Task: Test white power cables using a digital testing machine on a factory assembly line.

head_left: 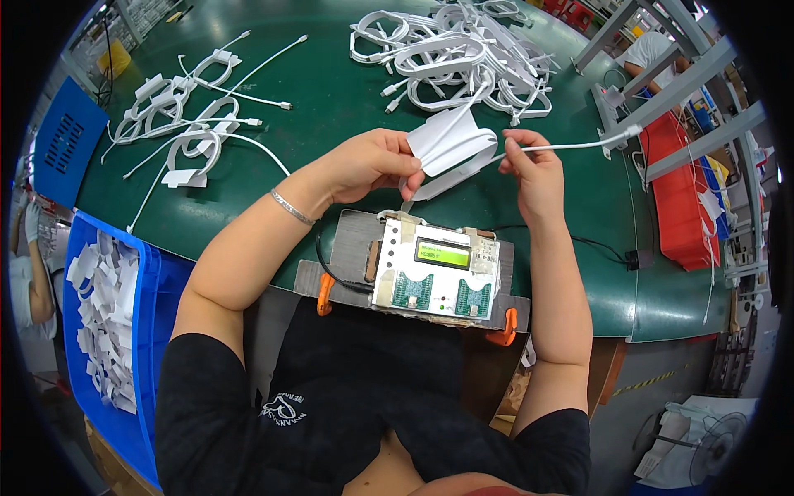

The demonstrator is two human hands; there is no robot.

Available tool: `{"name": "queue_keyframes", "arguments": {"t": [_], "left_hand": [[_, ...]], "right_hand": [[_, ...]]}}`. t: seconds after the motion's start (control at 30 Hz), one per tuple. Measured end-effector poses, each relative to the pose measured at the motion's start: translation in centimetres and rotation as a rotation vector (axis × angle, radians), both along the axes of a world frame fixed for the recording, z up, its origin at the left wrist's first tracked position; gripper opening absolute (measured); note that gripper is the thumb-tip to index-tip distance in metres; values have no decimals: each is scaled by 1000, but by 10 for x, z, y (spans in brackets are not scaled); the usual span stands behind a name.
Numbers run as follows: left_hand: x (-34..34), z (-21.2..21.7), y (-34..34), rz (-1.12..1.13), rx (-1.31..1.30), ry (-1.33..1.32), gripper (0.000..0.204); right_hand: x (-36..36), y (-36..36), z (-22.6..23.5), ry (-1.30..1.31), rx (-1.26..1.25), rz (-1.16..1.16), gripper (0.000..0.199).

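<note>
A coiled white cable [475, 155] with a white paper wrap [442, 140] around it is held up over the green table. My left hand [372, 165] is closed on the wrapped coil, pinching its left side between thumb and fingers. My right hand [533, 169] pinches the same cable's free length, which runs out to the right and ends in a white plug [631, 132]. Just below the hands sits a white test box [438, 273] with a lit yellow-green display [442, 253] and two small green circuit boards. Neither hand touches the box.
Many coiled white cables [455, 58] are heaped at the table's far side, and several [194, 136] lie at the left. A blue bin [147, 289] of white paper pieces stands left. Orange clamps [325, 295] edge the test box. Right are a red crate [674, 190] and grey metal framing [695, 95].
</note>
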State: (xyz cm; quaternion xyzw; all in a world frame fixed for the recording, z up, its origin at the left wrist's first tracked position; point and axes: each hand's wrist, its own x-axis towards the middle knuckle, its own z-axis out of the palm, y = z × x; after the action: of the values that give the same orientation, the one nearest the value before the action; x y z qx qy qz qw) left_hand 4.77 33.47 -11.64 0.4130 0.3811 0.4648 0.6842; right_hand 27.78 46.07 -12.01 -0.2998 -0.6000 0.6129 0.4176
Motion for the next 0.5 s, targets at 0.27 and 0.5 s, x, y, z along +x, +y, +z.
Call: {"name": "queue_keyframes", "arguments": {"t": [0.27, 0.5], "left_hand": [[22, 5, -5, -57, 81, 224, 18], [42, -8, -4, 146, 76, 283, 19]], "right_hand": [[-3, -7, 8, 82, 372, -224, 9], [-19, -51, 19, -296, 1293, -56, 23]]}}
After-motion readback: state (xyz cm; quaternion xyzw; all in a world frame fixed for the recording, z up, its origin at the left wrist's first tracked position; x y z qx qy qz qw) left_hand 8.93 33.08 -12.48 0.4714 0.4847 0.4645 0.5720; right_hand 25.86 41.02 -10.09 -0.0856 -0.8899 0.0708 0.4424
